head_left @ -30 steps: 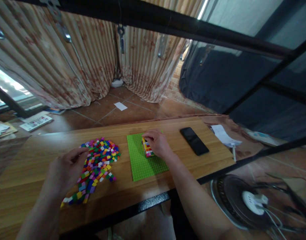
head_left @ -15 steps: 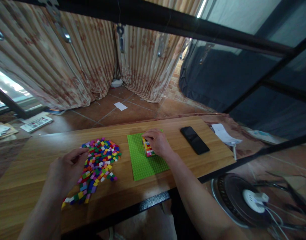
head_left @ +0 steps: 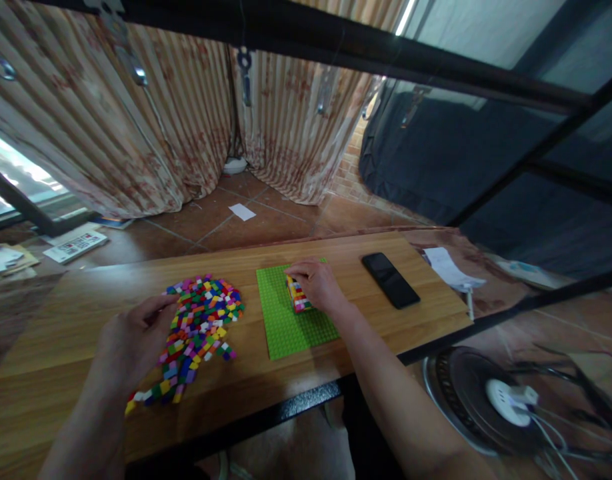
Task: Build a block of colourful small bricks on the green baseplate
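Right hand at build on green plate; left hand at brick pile

Nearest the wearer, a white socket (head_left: 509, 403) is sitting on a dark round base (head_left: 469, 393), right of the table (head_left: 266, 380). On the tabletop, the left hand (head_left: 136, 337) is hovering at or resting against the left side of the pile (head_left: 206, 310) of small multicoloured bricks. Its thumb and forefinger are curling toward each other; whether they are pinching a brick, cannot tell.

The green plate (head_left: 281, 337) is lying flat, right of the pile and apart from it. The build (head_left: 297, 297), made of coloured bricks, is standing on the plate, partly hidden. The right hand (head_left: 317, 283) is covering its right side, fingers bending over its top; how firmly they are gripping, cannot tell.

A black phone (head_left: 391, 280) is lying screen up, right of the plate. Beyond the table's right end, white paper (head_left: 449, 267) is resting. Farther off, a white card (head_left: 242, 212) is lying on the tiled floor (head_left: 286, 219), and patterned curtains (head_left: 186, 120) are hanging behind.
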The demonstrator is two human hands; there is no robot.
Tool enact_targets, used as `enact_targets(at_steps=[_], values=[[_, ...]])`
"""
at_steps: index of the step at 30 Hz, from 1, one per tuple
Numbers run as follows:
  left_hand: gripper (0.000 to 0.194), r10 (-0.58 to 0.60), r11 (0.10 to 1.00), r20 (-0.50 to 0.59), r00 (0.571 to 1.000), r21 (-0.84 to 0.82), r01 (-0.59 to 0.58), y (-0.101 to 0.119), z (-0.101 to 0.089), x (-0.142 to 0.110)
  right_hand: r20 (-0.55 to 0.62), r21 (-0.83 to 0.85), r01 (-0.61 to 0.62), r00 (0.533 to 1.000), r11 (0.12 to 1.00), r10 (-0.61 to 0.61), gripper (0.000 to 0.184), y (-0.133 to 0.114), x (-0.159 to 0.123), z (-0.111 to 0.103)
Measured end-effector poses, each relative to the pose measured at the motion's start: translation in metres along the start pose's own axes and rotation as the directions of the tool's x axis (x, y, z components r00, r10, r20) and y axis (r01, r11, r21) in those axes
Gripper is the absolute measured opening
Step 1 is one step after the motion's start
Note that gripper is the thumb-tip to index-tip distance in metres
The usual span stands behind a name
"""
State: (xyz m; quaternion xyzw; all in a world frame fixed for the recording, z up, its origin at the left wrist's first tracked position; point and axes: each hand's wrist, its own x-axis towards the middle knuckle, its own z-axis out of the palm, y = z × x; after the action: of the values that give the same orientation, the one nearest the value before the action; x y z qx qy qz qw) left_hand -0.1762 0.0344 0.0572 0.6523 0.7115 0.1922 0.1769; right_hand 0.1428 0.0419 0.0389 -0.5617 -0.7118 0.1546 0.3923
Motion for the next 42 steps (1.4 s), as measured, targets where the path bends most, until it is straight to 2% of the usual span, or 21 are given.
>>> enact_targets(at_steps=[5,10,13,17,19,22,26,28,32,36,42], values=[[0.051,0.007,1.0,-0.006,1.0,-0.004,-0.007,0.0,-0.001,-0.001,-0.007,0.058,-0.007,1.0,0.998,0.007,0.022,0.007,-0.003,0.002],[0.051,0.026,1.0,-0.018,1.0,-0.016,-0.026,-0.003,0.0,-0.001,-0.13,0.114,-0.054,0.989,0.992,0.068,0.027,0.013,-0.006,0.003],[0.049,0.042,0.999,-0.037,0.998,-0.025,-0.043,-0.003,0.001,-0.002,-0.217,0.064,-0.002,0.976,0.998,0.016,0.024,0.007,-0.007,0.001],[0.046,0.055,0.997,-0.04,0.998,-0.044,-0.057,0.002,-0.001,-0.006,-0.281,-0.01,0.099,0.955,0.995,-0.098,0.019,-0.019,-0.015,0.006],[0.043,0.097,0.994,-0.03,0.995,-0.047,-0.098,0.004,-0.003,-0.007,-0.213,-0.006,0.129,0.969,0.992,-0.127,0.017,-0.037,-0.024,0.016],[0.042,0.098,0.991,-0.051,0.994,-0.087,-0.102,0.004,-0.002,-0.008,0.022,0.033,0.177,0.984,0.984,-0.178,0.016,-0.062,-0.042,0.034],[0.041,0.102,0.986,-0.083,0.991,-0.121,-0.112,0.001,0.002,-0.007,0.25,0.06,0.173,0.951,0.983,-0.183,0.006,-0.082,-0.062,0.053],[0.041,0.103,0.985,-0.088,0.991,-0.131,-0.114,0.001,0.003,-0.007,0.318,0.019,0.177,0.932,0.984,-0.174,0.01,-0.085,-0.066,0.059],[0.041,0.116,0.979,-0.097,0.988,-0.156,-0.131,0.001,0.002,-0.008,0.394,-0.088,0.209,0.905,0.974,-0.158,0.021,-0.087,-0.068,0.065],[0.038,0.135,0.976,-0.105,0.985,-0.158,-0.151,0.0,0.002,-0.009,0.416,-0.131,0.228,0.896,0.965,-0.156,0.024,-0.086,-0.067,0.065],[0.037,0.117,0.982,-0.097,0.988,-0.138,-0.129,0.0,0.002,-0.008,0.423,-0.057,0.195,0.893,0.979,-0.154,0.011,-0.08,-0.065,0.066]])
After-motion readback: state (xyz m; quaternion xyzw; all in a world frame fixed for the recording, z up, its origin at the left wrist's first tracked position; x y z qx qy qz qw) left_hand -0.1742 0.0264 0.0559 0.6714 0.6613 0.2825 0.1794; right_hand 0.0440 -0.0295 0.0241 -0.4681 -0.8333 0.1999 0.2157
